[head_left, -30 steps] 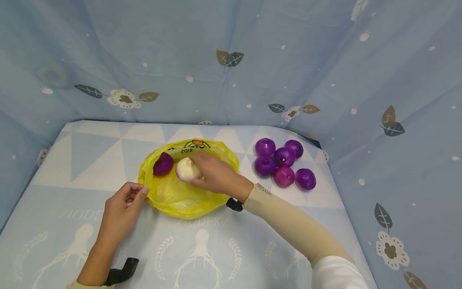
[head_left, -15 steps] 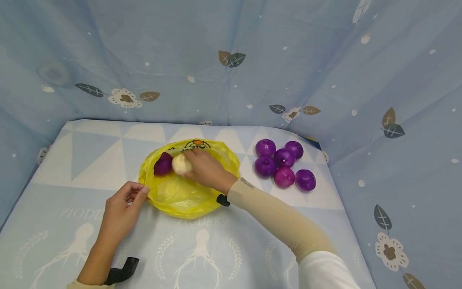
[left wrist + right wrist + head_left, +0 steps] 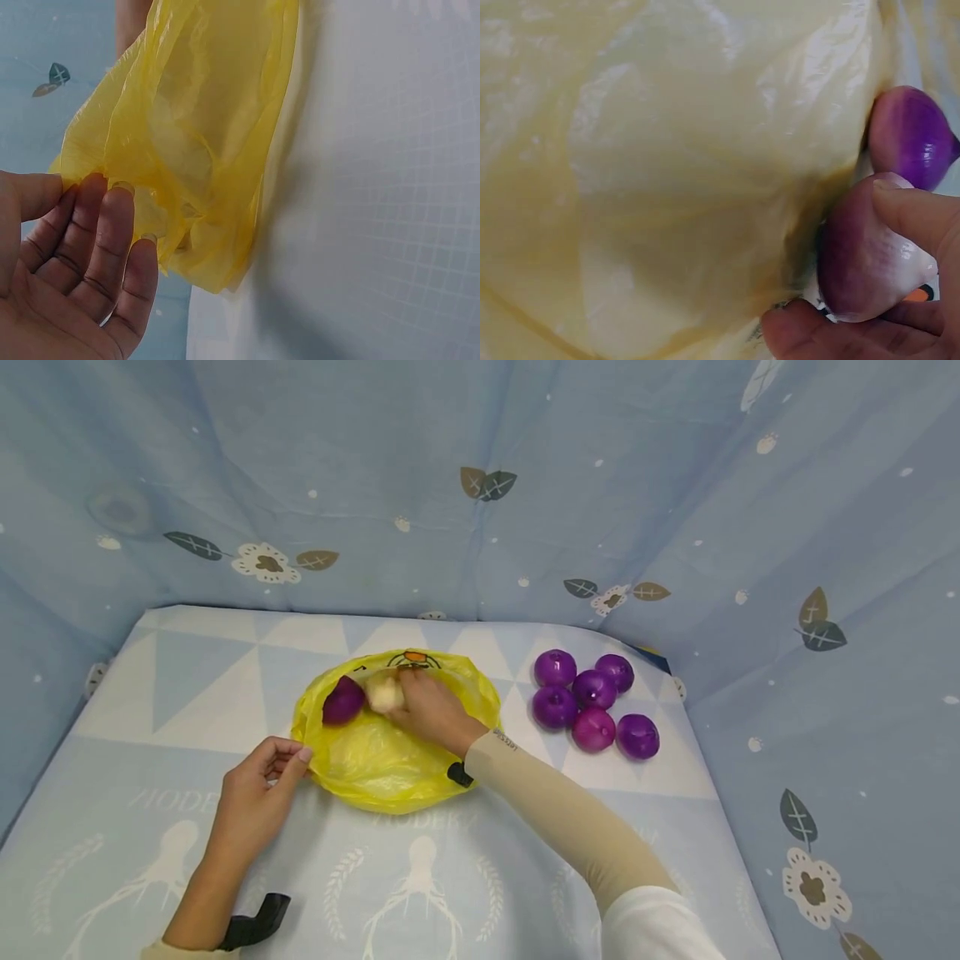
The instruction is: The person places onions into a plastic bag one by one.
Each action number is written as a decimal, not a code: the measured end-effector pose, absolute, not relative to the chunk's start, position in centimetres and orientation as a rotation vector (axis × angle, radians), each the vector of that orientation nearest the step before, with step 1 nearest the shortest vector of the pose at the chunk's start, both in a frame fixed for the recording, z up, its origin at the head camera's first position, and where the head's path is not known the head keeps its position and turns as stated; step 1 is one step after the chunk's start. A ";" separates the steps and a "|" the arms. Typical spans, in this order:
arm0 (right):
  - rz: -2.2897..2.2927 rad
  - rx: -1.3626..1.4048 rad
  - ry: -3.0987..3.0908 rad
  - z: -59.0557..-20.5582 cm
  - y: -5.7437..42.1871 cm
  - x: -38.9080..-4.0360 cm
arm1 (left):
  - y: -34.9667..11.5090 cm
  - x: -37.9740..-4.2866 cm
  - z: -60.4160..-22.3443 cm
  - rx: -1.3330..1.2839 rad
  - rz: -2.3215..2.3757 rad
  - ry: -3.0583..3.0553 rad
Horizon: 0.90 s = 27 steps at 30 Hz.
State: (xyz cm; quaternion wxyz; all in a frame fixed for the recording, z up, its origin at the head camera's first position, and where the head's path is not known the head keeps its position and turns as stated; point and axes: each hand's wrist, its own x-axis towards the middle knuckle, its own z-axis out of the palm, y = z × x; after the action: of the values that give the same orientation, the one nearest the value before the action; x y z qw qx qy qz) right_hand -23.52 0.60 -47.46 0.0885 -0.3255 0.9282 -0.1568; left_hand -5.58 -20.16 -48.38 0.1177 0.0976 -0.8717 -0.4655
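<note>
My left hand point(image 3: 258, 785) pinches the near-left rim of a yellow plastic bag point(image 3: 375, 777) between thumb and fingertips; the left wrist view shows the thin film point(image 3: 217, 150) at those fingertips. Inside the bag's wide mouth, my right hand point(image 3: 431, 710) grips a pale onion point(image 3: 386, 695). Seen from the right wrist, this onion point(image 3: 866, 255) is white towards one end and purplish on its side, with the thumb over it and fingers beneath. A dark purple onion point(image 3: 343, 700) lies in the bag just left of the held one.
Several glossy purple onions point(image 3: 594, 690) sit in a loose cluster on the table, right of the bag. The table point(image 3: 330, 893) wears a patterned cloth. Blue patterned curtains point(image 3: 390, 460) hang behind and along the sides.
My right hand has carried the pale onion farther into the bag, towards the far side and closer to the purple onion. The left hand keeps its pinch in the same place.
</note>
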 end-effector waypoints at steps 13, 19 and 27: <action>-0.411 -0.831 2.850 -49.1 0.3 -23.5 | -19.9 -5.8 -48.5 0.297 -1.367 -2.572; -0.412 -0.769 2.868 -49.2 0.0 -23.4 | -19.9 -5.8 -48.5 0.300 -1.367 -2.575; -0.431 -0.741 2.871 -49.6 0.5 -23.8 | -20.0 -5.7 -48.6 0.302 -1.343 -2.576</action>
State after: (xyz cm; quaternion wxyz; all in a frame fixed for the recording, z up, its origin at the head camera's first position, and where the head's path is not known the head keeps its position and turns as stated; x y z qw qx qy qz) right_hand -23.83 0.52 -49.59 0.0728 -0.2467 0.9557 -0.1434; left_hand -5.73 -20.01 -48.60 0.1102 0.1028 -0.8766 -0.4571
